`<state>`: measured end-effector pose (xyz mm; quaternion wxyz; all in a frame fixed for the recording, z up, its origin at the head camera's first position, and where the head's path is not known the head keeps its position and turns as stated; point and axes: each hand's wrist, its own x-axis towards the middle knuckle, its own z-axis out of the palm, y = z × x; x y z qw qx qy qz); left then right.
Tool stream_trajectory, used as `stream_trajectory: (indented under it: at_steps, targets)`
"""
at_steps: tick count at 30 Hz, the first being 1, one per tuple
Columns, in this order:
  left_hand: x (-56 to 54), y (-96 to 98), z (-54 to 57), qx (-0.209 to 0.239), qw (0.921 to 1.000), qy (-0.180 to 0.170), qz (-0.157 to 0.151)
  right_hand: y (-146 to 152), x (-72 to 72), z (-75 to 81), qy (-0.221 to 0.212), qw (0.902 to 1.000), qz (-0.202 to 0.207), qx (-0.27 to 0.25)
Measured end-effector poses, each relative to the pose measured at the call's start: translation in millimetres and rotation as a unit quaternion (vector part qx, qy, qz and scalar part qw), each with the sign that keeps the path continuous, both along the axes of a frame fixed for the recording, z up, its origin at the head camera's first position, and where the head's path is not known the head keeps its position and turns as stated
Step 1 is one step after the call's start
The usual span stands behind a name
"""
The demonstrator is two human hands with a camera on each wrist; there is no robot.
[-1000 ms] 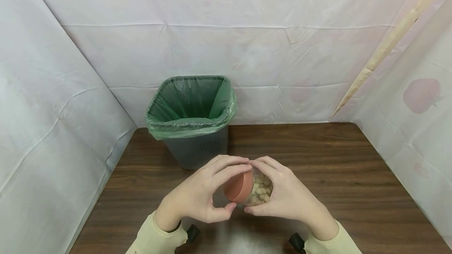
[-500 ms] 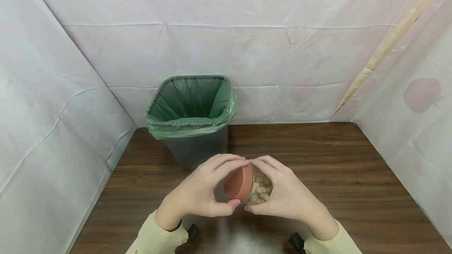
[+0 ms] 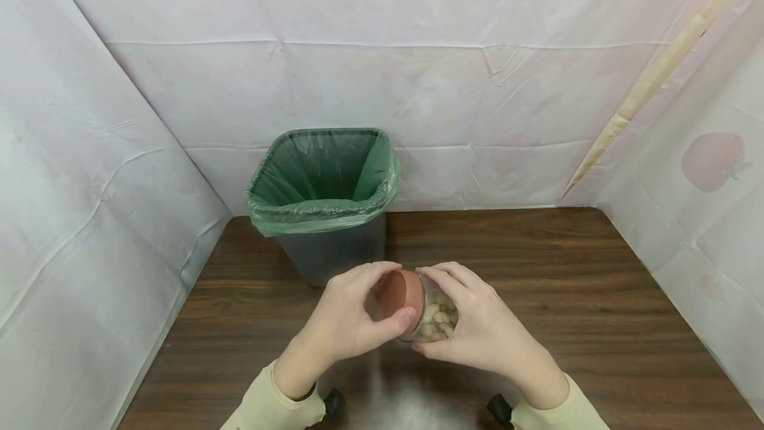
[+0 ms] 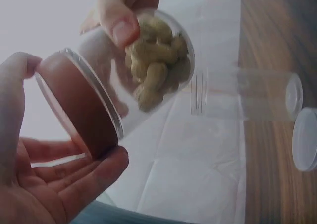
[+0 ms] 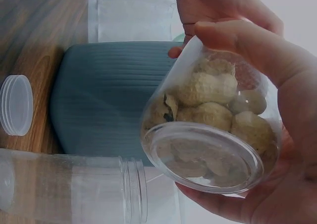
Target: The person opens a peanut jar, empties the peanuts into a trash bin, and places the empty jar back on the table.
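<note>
A clear jar [image 3: 440,316] with several unshelled peanuts [image 4: 157,68] inside is held tilted above the table, its reddish-brown lid [image 3: 410,294] toward the left. My left hand [image 3: 349,320] grips the lid, with the thumb on the near side and the fingers round the far side. My right hand [image 3: 486,327] holds the jar's body between thumb and fingers. In the left wrist view the lid [image 4: 81,105] sits at the jar's mouth. Below, the right wrist view shows the jar's round base and the peanuts [image 5: 205,117] through its wall.
A grey bin [image 3: 343,251] with a green liner [image 3: 322,214] stands at the back left of the wooden table [image 3: 507,244]. A second clear container [image 4: 247,94], without a lid, stands beneath the hands, near a loose translucent cap [image 5: 17,105]. White sheets hang around the table.
My left hand has turned on the lid: its thumb has moved up across the near side and its fingers have slid back to the left. The right hand has hardly moved.
</note>
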<state>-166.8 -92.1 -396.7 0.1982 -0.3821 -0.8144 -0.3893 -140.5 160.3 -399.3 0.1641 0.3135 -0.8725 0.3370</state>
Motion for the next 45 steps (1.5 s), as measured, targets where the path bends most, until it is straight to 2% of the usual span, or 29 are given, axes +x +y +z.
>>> stream_trajectory:
  at_steps: [6,10,14,20,23,28,32,40,45]
  targets:
    - [3.9,2.7,0.7,0.006,0.9991,-0.034,0.024,0,-0.1,-0.7,0.005,1.0000,-0.006,0.003]
    - [4.2,2.2,1.5,0.001,0.9988,-0.037,0.031,0,-0.5,-0.7,0.005,1.0000,-0.006,0.003]
    - [3.1,-0.8,2.3,-0.002,0.9994,-0.026,0.024,0,-0.8,0.1,0.002,1.0000,-0.003,0.001]
    - [-1.3,-8.9,6.1,-0.002,0.9996,-0.020,-0.019,1,-1.5,1.5,-0.004,1.0000,0.001,-0.003]
    - [-3.2,-12.9,9.4,-0.023,0.9987,-0.008,-0.044,3,-2.2,1.4,-0.018,0.9997,0.008,-0.011]
    - [-5.0,-16.3,14.4,-0.069,0.9915,0.044,-0.101,5,-3.3,2.4,-0.044,0.9985,0.026,-0.018]
    - [-5.3,-17.3,18.5,-0.078,0.9844,0.073,-0.140,6,-4.0,2.5,-0.049,0.9979,0.039,-0.015]
    - [-5.8,-16.5,21.2,-0.066,0.9750,0.099,-0.187,6,-4.4,1.8,-0.049,0.9970,0.057,-0.016]
    - [-5.3,-14.0,19.6,-0.071,0.9725,0.106,-0.195,6,-3.7,2.3,-0.056,0.9964,0.062,-0.018]
